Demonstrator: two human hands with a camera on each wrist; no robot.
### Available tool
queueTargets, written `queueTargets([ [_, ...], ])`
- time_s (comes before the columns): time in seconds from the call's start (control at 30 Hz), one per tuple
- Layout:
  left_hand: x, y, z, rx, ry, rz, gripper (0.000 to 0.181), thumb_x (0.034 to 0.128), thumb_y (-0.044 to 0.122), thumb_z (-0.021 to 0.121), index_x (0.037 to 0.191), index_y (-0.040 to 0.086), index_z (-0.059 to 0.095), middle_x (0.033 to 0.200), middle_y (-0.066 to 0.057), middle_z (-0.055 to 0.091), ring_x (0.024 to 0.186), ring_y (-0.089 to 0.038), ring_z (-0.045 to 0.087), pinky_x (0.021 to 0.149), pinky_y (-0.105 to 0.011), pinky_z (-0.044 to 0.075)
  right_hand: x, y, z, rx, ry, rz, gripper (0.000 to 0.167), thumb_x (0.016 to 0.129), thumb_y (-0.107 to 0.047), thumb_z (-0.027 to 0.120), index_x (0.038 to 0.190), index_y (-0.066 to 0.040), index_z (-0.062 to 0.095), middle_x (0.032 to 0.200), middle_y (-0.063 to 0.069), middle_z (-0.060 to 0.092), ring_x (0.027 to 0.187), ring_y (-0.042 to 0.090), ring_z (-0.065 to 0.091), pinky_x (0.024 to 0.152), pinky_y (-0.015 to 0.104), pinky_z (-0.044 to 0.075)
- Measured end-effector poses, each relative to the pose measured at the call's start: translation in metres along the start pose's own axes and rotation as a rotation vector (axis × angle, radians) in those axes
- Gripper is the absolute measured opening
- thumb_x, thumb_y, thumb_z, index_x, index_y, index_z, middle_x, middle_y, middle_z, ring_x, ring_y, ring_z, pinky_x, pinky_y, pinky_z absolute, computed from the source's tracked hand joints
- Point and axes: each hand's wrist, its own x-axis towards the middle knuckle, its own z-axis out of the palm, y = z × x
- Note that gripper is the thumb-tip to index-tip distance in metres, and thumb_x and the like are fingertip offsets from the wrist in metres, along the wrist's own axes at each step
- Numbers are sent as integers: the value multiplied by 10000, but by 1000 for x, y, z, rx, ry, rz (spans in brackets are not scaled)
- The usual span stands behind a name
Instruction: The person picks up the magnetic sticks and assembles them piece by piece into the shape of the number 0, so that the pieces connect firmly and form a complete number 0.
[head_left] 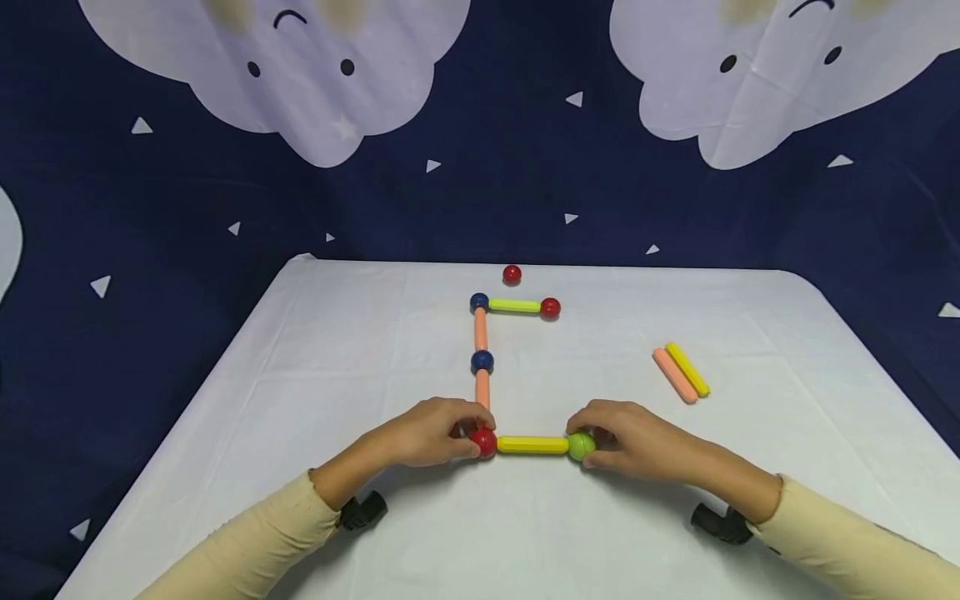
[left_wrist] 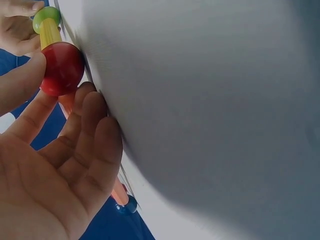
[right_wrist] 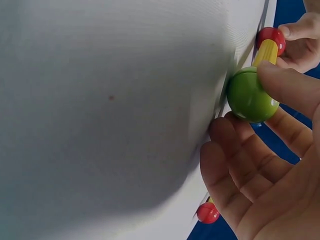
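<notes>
My left hand (head_left: pixel 433 429) pinches a red ball (left_wrist: pixel 62 70) between thumb and fingers at the lower corner of a ball-and-rod figure. A yellow rod (head_left: pixel 532 445) runs from it to a green ball (right_wrist: pixel 250 95), which my right hand (head_left: pixel 637 437) pinches at the other end. Up from the red corner goes a salmon rod (head_left: pixel 482 388) to a blue ball (head_left: pixel 482 361). Another salmon rod (head_left: pixel 481 330) continues to a second blue ball (head_left: pixel 479 302). From there a lime rod (head_left: pixel 514 306) reaches right to a red ball (head_left: pixel 551 308).
A loose red ball (head_left: pixel 512 275) lies near the far edge of the white-covered table (head_left: pixel 360 333). To the right, a separate salmon rod (head_left: pixel 674 376) and yellow rod (head_left: pixel 687 369) lie side by side. A dark blue cloth (head_left: pixel 495 192) with clouds hangs behind.
</notes>
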Motion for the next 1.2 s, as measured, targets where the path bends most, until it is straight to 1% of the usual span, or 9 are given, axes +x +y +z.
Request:
queueTargets([
  [0.27, 1, 0, -1, 13, -1, 6, 249, 892, 134, 729, 1130, 178, 668, 978, 33, 691, 857, -117, 568, 757, -277, 488, 0, -1, -1, -16, -14, 19, 311, 859, -191, 768, 1146, -202, 650, 994, -151, 613, 865, 33, 539, 774, 222, 497],
  [0.4, 0, 0, 0, 5, -2, -3, 240, 891, 139, 731, 1118, 185, 668, 971, 32, 690, 855, -122, 568, 751, -284, 486, 0, -1, 0, -16, -14, 26, 304, 863, -194, 764, 1144, -203, 648, 1004, -153, 618, 873, 33, 542, 778, 222, 500],
  [0.63, 0, 1, 0, -10, -9, -21, 232, 891, 149, 733, 1106, 209, 671, 968, 42, 690, 855, -124, 570, 752, -283, 488, -1, -1, -4, 0, -18, 47, 301, 940, -339, 675, 1190, -174, 645, 1026, -143, 635, 875, 13, 550, 763, 225, 501],
  [0.7, 1, 1, 0, -8, -6, -21, 233, 890, 149, 734, 1106, 210, 672, 966, 42, 691, 851, -123, 570, 748, -278, 488, -2, 0, -7, -6, -5, 59, 321, 958, -365, 645, 1207, -163, 644, 1050, -129, 649, 888, 1, 555, 765, 230, 507],
  [0.77, 1, 2, 0, -7, -5, -19, 234, 888, 147, 735, 1105, 208, 673, 967, 40, 691, 852, -124, 570, 745, -280, 489, -2, 3, -11, -12, 20, 68, 318, 964, -348, 640, 1209, -145, 647, 1076, -98, 670, 900, 3, 567, 766, 240, 516],
  [0.9, 1, 2, 0, -9, -10, -13, 232, 890, 142, 733, 1106, 200, 671, 968, 38, 690, 860, -128, 570, 754, -290, 492, -3, 14, -24, -91, 106, 92, 289, 929, -231, 691, 1181, -91, 670, 1055, -20, 698, 880, 55, 598, 727, 232, 512],
  [1.03, 2, 2, -1, -10, -16, -13, 226, 892, 144, 730, 1103, 200, 669, 965, 40, 684, 865, -129, 568, 760, -292, 491, -6, 33, -41, -257, 209, 157, 253, 877, -105, 710, 1119, -38, 690, 932, 23, 680, 777, 115, 589, 661, 269, 493],
  [1.13, 2, 2, -1, -12, -18, -17, 223, 892, 144, 730, 1098, 203, 668, 961, 44, 680, 865, -130, 565, 760, -293, 489, -9, 48, -53, -394, 255, 256, 197, 857, -47, 691, 1053, -29, 704, 838, 38, 626, 705, 152, 547, 592, 325, 468],
  [1.2, 2, 3, -2, -14, -20, -18, 223, 891, 142, 732, 1096, 203, 668, 960, 44, 679, 867, -130, 565, 761, -294, 489, -12, 57, -57, -448, 261, 331, 128, 879, -60, 667, 993, -23, 713, 787, 51, 586, 667, 174, 511, 544, 342, 434],
])
